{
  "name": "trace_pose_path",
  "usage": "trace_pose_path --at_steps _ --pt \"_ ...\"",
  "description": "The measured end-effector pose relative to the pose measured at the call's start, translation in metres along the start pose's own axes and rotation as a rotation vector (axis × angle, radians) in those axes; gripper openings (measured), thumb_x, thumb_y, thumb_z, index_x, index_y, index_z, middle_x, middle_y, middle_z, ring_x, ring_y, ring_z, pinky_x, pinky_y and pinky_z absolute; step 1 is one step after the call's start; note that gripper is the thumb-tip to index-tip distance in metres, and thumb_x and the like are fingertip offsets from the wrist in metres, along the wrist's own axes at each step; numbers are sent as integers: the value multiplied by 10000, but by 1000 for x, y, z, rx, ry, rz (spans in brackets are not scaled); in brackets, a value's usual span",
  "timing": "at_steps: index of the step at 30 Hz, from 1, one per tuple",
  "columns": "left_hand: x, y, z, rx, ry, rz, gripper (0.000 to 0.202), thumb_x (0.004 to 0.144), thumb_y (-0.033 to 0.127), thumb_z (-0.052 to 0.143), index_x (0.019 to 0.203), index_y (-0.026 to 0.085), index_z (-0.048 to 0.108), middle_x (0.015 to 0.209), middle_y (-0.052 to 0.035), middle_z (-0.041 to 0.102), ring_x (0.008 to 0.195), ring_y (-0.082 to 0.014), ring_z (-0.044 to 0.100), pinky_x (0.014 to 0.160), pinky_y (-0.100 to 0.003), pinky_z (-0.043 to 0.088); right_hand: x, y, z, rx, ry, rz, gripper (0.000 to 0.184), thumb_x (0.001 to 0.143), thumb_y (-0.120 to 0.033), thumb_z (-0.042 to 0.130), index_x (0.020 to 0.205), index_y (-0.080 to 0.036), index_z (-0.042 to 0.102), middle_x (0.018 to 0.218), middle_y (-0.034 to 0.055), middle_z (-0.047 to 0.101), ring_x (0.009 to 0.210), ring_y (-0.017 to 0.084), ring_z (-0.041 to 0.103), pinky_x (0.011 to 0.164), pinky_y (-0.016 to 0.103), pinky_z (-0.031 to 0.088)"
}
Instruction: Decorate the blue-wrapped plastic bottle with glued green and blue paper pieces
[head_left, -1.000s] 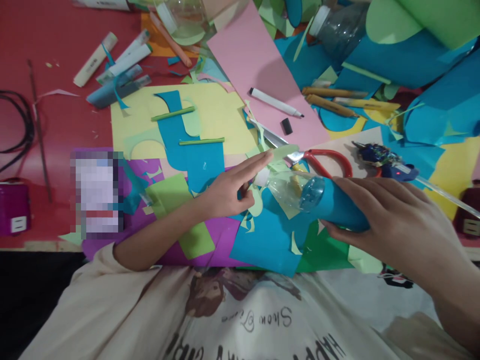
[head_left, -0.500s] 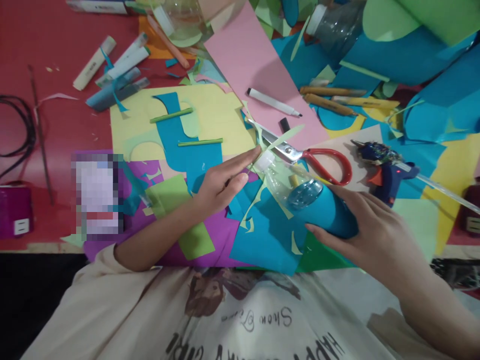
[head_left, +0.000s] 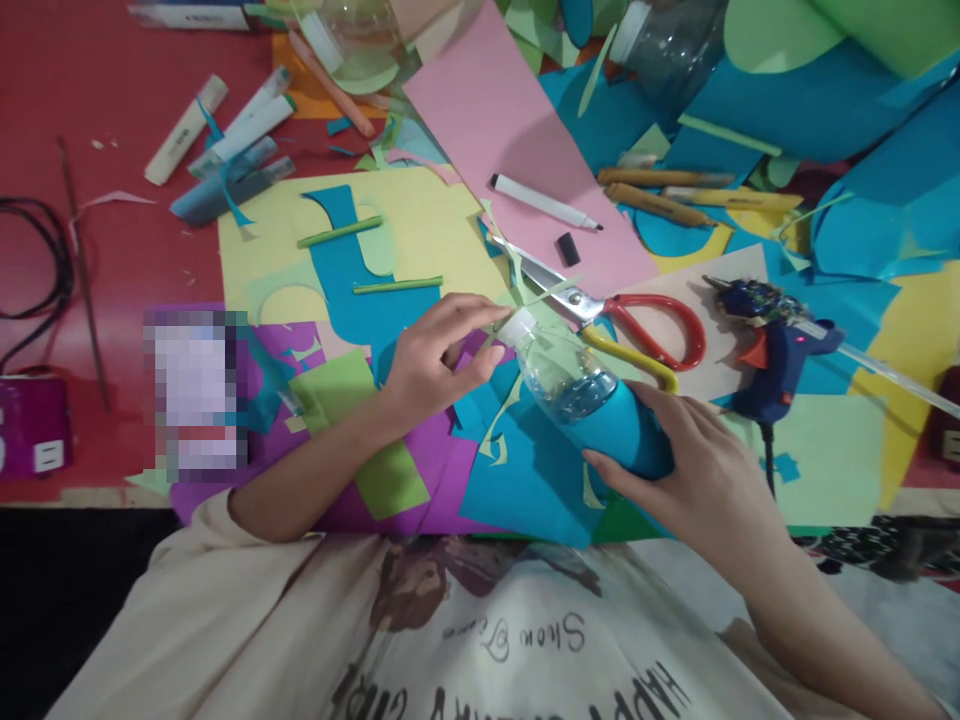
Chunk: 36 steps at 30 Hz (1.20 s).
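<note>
A clear plastic bottle (head_left: 559,375) with a white cap lies on its side, its lower half wrapped in blue paper (head_left: 630,435). My right hand (head_left: 697,470) is closed around the blue-wrapped end. My left hand (head_left: 435,355) sits just left of the cap, fingers curled and pinched on a thin pale green paper strip (head_left: 536,298) that reaches over the cap toward the scissors.
Red-and-yellow-handled scissors (head_left: 622,325) lie just behind the bottle. A blue glue gun (head_left: 772,335) rests to the right, its cord running down. A white marker (head_left: 544,203) lies on pink paper (head_left: 510,130). Coloured paper sheets and scraps cover the red table (head_left: 90,260); more markers sit far left.
My right hand has drawn the bottle down and left, uncovering the scissors' yellow handle. My left hand's fingers went from stretched out to curled and pinched on the green strip.
</note>
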<state>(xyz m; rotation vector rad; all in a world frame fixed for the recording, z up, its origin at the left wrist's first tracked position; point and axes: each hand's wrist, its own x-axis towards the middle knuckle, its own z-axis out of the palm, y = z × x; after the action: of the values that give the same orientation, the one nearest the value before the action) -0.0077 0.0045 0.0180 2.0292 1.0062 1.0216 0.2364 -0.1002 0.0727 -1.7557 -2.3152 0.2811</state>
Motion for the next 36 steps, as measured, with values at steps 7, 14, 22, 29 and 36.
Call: trace_pose_path --at_steps 7,14,22,29,36 --pt "1 3 1 -17 36 -12 166 850 311 639 922 180 710 951 -71 730 429 -19 404 459 -195 410 -2 -4 4 -26 42 -18 513 886 -520 525 1258 -168 485 914 121 687 815 273 669 647 390 546" --pt "3 1 1 -86 31 -65 162 848 307 635 892 179 724 952 -71 740 426 -19 411 440 -195 398 -1 -3 2 -32 55 -50 532 884 -496 549 1269 -136 481 924 135 686 832 274 662 659 386 544" --pt "0 3 1 -298 95 -284 364 914 515 504 1108 215 575 849 -27 743 336 -31 344 354 -208 313 -4 -5 5 -12 62 0 536 884 -517 535 1286 -165 484 905 119 675 812 274 650 668 403 543" --pt "0 3 2 -320 94 -297 341 916 504 511 1084 214 574 788 -12 733 331 -40 348 338 -217 289 -4 -6 5 -24 65 0 553 877 -508 550 1280 -135 489 903 130 677 825 277 643 678 398 540" --pt "1 2 2 -212 59 -210 356 955 454 465 974 209 721 968 -62 707 684 -128 628 581 -266 508 -5 -9 4 -50 59 -6 555 883 -495 545 1316 -163 442 920 122 674 825 273 648 680 398 547"
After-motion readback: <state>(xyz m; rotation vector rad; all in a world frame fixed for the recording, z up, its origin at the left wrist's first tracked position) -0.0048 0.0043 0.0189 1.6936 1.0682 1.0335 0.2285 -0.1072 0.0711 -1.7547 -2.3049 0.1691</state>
